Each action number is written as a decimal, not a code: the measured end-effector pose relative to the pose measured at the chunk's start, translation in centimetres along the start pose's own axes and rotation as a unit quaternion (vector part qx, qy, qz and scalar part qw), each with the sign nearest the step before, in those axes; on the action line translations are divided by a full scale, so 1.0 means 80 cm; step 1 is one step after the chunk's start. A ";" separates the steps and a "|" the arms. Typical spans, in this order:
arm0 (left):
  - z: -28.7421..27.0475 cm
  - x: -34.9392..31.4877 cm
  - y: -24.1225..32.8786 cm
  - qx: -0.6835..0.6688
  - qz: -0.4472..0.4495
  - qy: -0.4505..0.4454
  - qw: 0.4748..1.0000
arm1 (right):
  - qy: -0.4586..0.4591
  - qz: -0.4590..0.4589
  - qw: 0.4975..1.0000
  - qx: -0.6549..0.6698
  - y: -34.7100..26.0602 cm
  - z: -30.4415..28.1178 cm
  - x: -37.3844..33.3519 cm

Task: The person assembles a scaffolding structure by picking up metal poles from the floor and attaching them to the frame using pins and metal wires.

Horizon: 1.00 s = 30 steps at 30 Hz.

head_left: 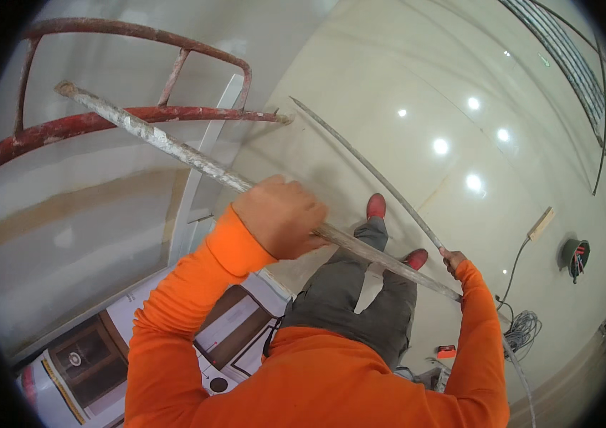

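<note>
My left hand is closed around a long paint-spattered metal brace tube. This tube slants from a flattened end at the upper left, across in front of my legs, down to my right forearm. My right hand grips a second, thinner-looking metal brace tube, whose tapering far end points toward the foot of the wall. Both tubes come close together near my right forearm, which hides whether they are joined there. Another length of tube shows below that forearm.
A red scaffold frame stands against the grey wall at the left. Metal tubes lie bundled at the far right. Right of me are a dark bucket with tools, a cord with a wooden block and coiled cable. Printed boxes lie lower left.
</note>
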<state>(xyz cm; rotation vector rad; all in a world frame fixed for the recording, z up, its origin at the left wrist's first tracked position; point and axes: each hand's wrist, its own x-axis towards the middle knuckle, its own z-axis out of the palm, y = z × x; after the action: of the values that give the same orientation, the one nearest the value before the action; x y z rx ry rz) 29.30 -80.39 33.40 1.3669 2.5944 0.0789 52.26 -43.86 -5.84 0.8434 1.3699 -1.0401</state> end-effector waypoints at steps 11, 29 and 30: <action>0.017 -0.024 -0.048 -0.001 -0.046 -0.064 0.997 | -0.023 0.018 0.999 0.028 -0.034 0.022 0.047; 0.025 -0.036 -0.054 -0.005 -0.038 -0.088 0.995 | -0.015 -0.050 0.994 -0.096 -0.014 0.053 0.071; 0.027 -0.038 -0.055 -0.009 -0.041 -0.086 0.995 | -0.015 -0.050 0.994 -0.096 -0.013 0.054 0.074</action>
<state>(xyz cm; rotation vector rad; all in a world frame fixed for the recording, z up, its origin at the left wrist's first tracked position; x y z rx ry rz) 27.85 -85.46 31.16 1.2034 2.4953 -0.0269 52.37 -48.79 -11.35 0.6203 1.4733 -0.9745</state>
